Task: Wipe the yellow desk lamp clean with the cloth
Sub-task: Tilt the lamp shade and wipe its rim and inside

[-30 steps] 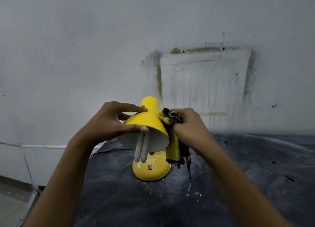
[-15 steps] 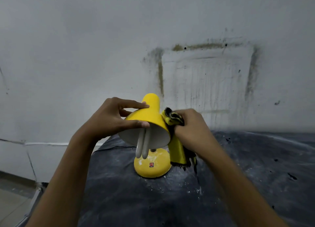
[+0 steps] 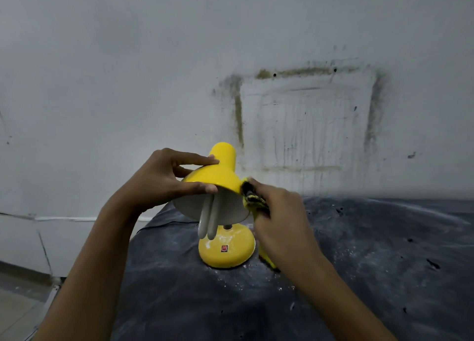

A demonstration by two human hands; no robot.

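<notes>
The yellow desk lamp (image 3: 222,171) stands on a dark table, its round base (image 3: 227,251) dusted with white specks. Its shade tilts toward me, showing a white inside and a white tube bulb (image 3: 209,220). My left hand (image 3: 164,179) grips the shade's left side, thumb on the rim and fingers over the top. My right hand (image 3: 279,217) holds a bunched yellow and black cloth (image 3: 252,198) against the shade's right rim. The cloth's tail hangs down behind the hand, beside the base.
The dark table top (image 3: 359,276) is scuffed and sprinkled with white dust; its left edge falls off near my left forearm. A black cord (image 3: 164,224) runs left from the lamp. A stained white wall (image 3: 307,122) rises just behind.
My right hand has slid the cloth down the shade's right side to its rim. The left hand keeps its hold on the shade.
</notes>
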